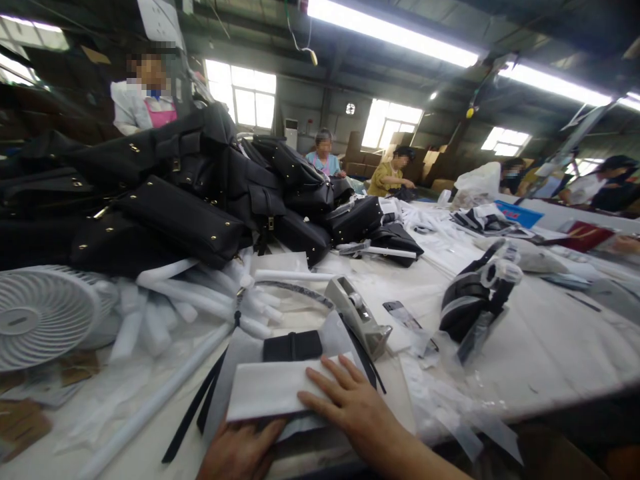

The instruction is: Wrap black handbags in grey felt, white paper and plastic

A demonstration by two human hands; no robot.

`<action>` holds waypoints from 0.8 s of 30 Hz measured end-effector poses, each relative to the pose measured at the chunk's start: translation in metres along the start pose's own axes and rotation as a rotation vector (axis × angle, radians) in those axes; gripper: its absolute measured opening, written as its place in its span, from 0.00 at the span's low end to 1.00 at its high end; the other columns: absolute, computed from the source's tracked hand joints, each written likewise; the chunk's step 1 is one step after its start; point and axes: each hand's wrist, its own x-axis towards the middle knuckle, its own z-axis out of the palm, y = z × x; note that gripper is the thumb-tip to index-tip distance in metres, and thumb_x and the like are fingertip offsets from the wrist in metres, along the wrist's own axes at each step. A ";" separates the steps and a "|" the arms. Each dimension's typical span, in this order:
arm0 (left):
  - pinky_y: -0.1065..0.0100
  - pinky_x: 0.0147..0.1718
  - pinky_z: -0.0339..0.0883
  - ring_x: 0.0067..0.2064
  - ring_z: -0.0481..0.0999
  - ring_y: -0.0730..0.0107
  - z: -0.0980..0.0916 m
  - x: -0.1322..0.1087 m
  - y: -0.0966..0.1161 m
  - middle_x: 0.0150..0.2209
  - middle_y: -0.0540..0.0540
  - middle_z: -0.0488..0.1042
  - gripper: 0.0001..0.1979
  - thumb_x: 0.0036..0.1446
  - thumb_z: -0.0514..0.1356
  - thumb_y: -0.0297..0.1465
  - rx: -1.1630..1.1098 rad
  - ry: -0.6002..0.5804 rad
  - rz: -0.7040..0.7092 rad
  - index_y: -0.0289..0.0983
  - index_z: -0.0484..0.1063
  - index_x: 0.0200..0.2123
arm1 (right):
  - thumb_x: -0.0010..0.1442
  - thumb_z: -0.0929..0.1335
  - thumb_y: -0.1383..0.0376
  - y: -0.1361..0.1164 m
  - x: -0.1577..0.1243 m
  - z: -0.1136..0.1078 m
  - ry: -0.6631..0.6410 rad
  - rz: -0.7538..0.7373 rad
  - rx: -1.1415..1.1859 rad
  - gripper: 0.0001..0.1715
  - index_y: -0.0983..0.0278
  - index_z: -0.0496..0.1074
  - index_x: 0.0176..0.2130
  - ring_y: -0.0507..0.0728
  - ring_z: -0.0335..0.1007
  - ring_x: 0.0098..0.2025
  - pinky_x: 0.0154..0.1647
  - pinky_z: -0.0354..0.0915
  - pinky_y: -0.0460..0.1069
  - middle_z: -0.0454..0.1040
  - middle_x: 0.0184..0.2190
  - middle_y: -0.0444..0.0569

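Note:
A folded white sheet [270, 390], perhaps foam, lies over a black handbag [293, 345] in front of me. The bag is partly wrapped in pale grey paper or film, and its handle [295, 285] arches up behind, wrapped in clear plastic. My right hand [350, 403] rests on the sheet's right part with fingers spread flat. At the near left edge of the sheet is my left hand [243, 450], its fingertips tucked at that edge and partly hidden. Dark straps [193, 413] stick out to the left of the bag.
Black bags [183, 217] are piled at the back left. A white fan [45, 317] and white foam tubes [160, 320] lie left. Beyond the bag stand a tape dispenser [357, 313], a phone [403, 315] and another wrapped bag [467, 297]. Several people work farther back.

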 end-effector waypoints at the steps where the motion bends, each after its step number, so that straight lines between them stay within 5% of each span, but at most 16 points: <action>1: 0.68 0.40 0.74 0.42 0.79 0.63 0.000 0.000 0.000 0.43 0.50 0.80 0.32 0.52 0.55 0.23 -0.005 -0.005 0.002 0.50 0.66 0.60 | 0.69 0.62 0.67 0.000 0.000 0.000 -0.012 -0.003 0.014 0.35 0.47 0.48 0.69 0.65 0.48 0.70 0.68 0.49 0.67 0.54 0.69 0.43; 11: 0.66 0.39 0.75 0.41 0.79 0.61 0.005 -0.001 -0.005 0.43 0.49 0.80 0.26 0.58 0.54 0.29 0.090 0.060 0.086 0.49 0.67 0.59 | 0.72 0.58 0.68 0.011 -0.001 -0.003 -0.051 -0.040 0.071 0.30 0.46 0.51 0.68 0.63 0.40 0.72 0.70 0.43 0.67 0.49 0.70 0.36; 18: 0.64 0.41 0.76 0.43 0.79 0.58 0.004 -0.004 -0.008 0.46 0.47 0.79 0.23 0.59 0.54 0.30 0.132 0.092 0.103 0.47 0.71 0.57 | 0.71 0.59 0.67 0.011 0.005 -0.008 -0.073 -0.059 0.129 0.28 0.49 0.55 0.67 0.64 0.41 0.71 0.69 0.43 0.69 0.54 0.69 0.40; 24: 0.65 0.45 0.75 0.42 0.80 0.64 -0.026 -0.006 -0.005 0.42 0.48 0.81 0.14 0.65 0.54 0.30 0.025 0.157 0.144 0.39 0.74 0.51 | 0.72 0.59 0.67 0.011 0.001 -0.005 -0.051 -0.036 0.159 0.28 0.48 0.56 0.67 0.63 0.43 0.71 0.69 0.43 0.70 0.55 0.69 0.41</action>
